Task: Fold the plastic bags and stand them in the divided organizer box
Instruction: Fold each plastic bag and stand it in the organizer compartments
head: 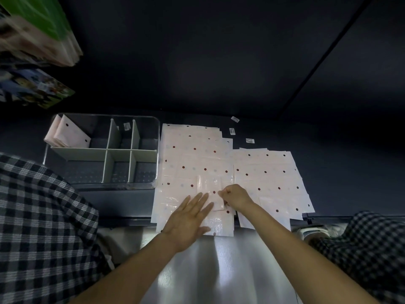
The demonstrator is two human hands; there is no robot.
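Note:
Pale pink plastic bags with dark dots lie flat in two piles, one pile (192, 154) in the middle and another (269, 178) to its right. On the middle pile lies a partly folded bag (209, 187). My left hand (189, 216) presses flat on it with straight fingers. My right hand (234, 196) pinches the folded bag's right edge with curled fingers. The divided organizer box (103, 151) stands to the left; folded bags (70, 132) stand in its far left compartment.
Three small white labels (232, 131) lie on the dark surface behind the piles. Checked fabric (43, 227) fills the left and lower right. Colourful packages (37, 36) hang at the upper left. A shiny metal edge (219, 260) runs below my hands.

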